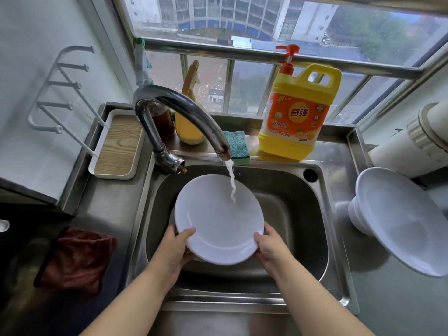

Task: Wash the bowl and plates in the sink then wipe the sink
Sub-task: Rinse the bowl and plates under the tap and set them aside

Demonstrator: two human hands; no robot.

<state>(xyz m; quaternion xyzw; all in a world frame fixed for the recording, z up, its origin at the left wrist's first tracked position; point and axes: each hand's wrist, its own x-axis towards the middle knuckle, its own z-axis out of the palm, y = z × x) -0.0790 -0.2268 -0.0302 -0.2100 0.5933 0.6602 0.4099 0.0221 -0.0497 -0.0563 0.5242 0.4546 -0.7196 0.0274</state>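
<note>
Plate tilted over sink, under tap stream. Left hand grip pinching near-left rim, thumb on top; right hand grip pinching near-right rim. Bowl tipped on worktop right edge. Sponge, detergent at back edge.

A single head-worn view looks forward and steeply down from above the near edge of the sink, close in. The wide lens bends the window frame at the top and the counter at the sides. Both forearms enter from the bottom edge. The faucet rises just left of centre.
</note>
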